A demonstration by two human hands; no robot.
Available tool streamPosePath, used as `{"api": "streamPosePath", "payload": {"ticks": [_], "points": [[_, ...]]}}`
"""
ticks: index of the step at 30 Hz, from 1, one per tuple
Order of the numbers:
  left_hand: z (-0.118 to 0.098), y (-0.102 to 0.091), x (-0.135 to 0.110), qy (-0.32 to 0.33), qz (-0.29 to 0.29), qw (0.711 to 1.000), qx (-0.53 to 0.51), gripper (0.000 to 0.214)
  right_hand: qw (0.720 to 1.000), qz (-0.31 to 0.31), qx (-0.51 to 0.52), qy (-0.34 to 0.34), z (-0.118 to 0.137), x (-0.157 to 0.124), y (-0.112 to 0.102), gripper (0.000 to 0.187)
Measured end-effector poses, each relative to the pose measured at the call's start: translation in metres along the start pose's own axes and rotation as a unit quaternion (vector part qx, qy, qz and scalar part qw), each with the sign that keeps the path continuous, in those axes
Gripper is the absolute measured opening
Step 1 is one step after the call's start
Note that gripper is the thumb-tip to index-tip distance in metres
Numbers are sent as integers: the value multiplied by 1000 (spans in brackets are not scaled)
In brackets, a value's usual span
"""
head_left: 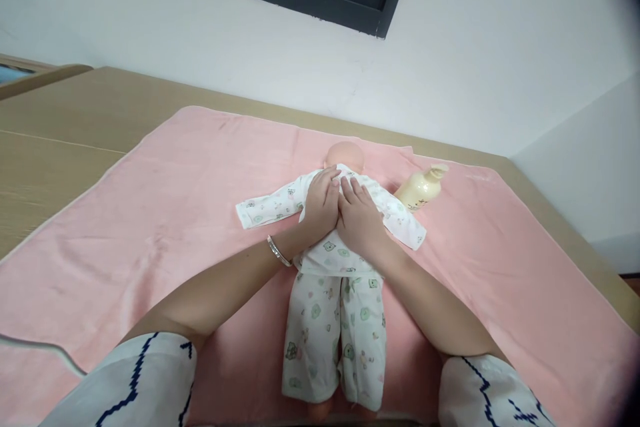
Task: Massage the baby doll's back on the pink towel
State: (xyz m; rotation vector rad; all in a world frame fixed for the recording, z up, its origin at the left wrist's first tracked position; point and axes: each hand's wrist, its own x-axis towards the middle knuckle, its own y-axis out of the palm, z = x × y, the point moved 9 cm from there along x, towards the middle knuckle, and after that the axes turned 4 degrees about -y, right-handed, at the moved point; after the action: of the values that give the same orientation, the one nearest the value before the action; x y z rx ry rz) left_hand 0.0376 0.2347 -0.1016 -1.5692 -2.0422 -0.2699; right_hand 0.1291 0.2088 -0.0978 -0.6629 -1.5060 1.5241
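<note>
Baby doll (344,265), stretched out under your fingers?

Yes. Bald head (345,155) just beyond your fingertips. Printed pajama top (327,255) beneath your palms; matching pants (314,330) run back from your wrists toward you.

And your hands?

Your left hand (321,205): laid on the doll's upper body, fingers mostly pressed together. Your right hand (361,219): flat just beside it, fingers slightly spread. Both sets point toward the head.

What lies near them?

Pump bottle (420,188), pale yellow, dark lettering: right of your right fingers, partly behind one sleeve (406,223). Other sleeve (267,210) reaches out left of your left fingers. Silver bracelet (278,251) on your left wrist.

Surface?

Pink mat (150,193) under doll and bottle, spreading well out either side of your fingers. Wooden table (55,113) beneath; white wall (475,33) well past your fingertips.
</note>
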Motion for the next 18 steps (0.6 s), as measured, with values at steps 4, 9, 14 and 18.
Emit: {"api": "streamPosePath", "payload": {"ticks": [4, 9, 14, 18], "points": [[0, 1, 1, 4, 4, 1000, 18, 37, 998, 10, 58, 13, -23, 14, -1, 57], [-4, 1, -1, 9, 8, 999, 31, 34, 993, -12, 34, 114, -41, 9, -4, 72], [-5, 0, 0, 7, 10, 999, 34, 32, 1000, -19, -8, 7, -1, -3, -1, 57], [-2, 2, 0, -3, 14, 998, 53, 30, 999, 0, 40, -9, -17, 9, -1, 56]]}}
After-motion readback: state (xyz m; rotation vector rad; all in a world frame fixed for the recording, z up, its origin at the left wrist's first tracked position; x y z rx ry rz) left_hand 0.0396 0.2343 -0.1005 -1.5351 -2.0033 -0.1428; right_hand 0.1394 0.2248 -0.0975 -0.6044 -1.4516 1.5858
